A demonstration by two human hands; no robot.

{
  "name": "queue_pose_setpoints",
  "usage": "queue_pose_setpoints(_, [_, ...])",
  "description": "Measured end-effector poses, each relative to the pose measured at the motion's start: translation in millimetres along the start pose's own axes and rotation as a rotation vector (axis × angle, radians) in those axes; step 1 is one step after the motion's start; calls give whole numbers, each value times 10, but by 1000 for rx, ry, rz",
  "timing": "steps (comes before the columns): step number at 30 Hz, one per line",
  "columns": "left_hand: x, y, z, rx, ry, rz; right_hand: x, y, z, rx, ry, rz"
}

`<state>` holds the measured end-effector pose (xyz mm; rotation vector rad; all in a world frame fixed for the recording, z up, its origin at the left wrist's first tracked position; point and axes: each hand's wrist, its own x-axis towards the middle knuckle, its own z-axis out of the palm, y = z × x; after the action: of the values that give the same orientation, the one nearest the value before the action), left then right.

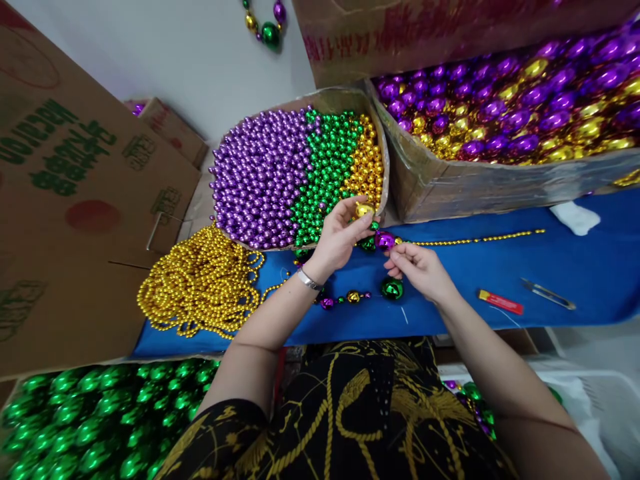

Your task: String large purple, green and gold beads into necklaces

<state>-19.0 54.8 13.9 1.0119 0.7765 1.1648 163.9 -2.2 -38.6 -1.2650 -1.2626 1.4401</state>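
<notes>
My left hand (340, 237), with a silver band at the wrist, is closed with a shiny gold bead (364, 210) between its fingers. Just below it, a purple bead (385, 240) lies in the same bead strand, close to a small green one. My right hand (420, 267) pinches the strand beside the purple bead; its exact grip point is hidden by the fingers. Under the right fingers is a large green bead (391, 289). More of the strand, with purple, green and gold beads (353, 297), rests on the blue cloth below my left wrist.
An open box (386, 163) of small purple, green and gold beads stands ahead. Beside it is a larger carton (435, 193) of purple and gold beads. Gold bead chains (195, 283) are heaped left. A red-yellow packet (500, 301) and metal snips (549, 294) lie right on the blue cloth (460, 280).
</notes>
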Motion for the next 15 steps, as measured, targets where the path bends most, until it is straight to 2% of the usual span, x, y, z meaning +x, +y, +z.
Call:
queue_pose_setpoints(7, [61, -142, -50, 82, 47, 153, 42, 10, 41, -35, -5, -3])
queue_pose_setpoints(11, [93, -160, -81, 124, 68, 137, 52, 23, 35, -43, 2, -9])
queue_pose_setpoints(15, [97, -123, -83, 147, 22, 95, 77, 39, 17, -45, 7, -3])
